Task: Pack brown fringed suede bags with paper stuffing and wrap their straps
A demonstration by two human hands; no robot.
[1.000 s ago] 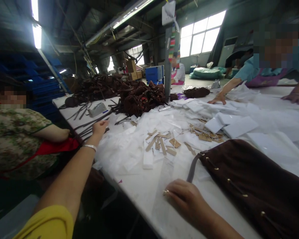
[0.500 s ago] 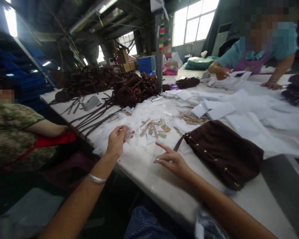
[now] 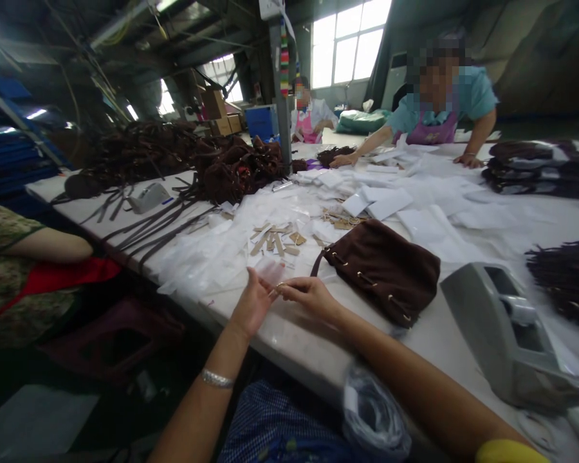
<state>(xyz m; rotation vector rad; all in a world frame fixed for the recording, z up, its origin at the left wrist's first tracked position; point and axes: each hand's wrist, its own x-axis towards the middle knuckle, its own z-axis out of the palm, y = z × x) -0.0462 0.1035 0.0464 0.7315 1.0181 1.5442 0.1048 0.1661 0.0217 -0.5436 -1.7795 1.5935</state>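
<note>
My left hand (image 3: 255,302) is turned palm up over the table's near edge, with its thumb raised. It holds a small clear plastic piece (image 3: 271,271) against the fingers. Close beside it, touching or nearly so, my right hand (image 3: 313,297) is closed in a pinch at the left fingertips. What sits in that pinch is too small to make out. To the right of my hands lies a dark brown drawstring bag (image 3: 390,267) with metal eyelets, its strap pointing toward them. Brown and white paper tags (image 3: 275,239) are scattered just beyond my fingers.
White plastic sheets (image 3: 444,186) spread across the table. A grey tape dispenser (image 3: 502,341) stands right, near stacked dark bags (image 3: 540,168). Brown bags (image 3: 236,167) pile up by a post (image 3: 282,96). Co-workers sit or stand left and across. A clear roll (image 3: 374,411) hangs at the near edge.
My two hands have come together; the right one went from spread fingers to a pinch. The view has swung right. The co-worker opposite has reached an arm toward a dark pile.
</note>
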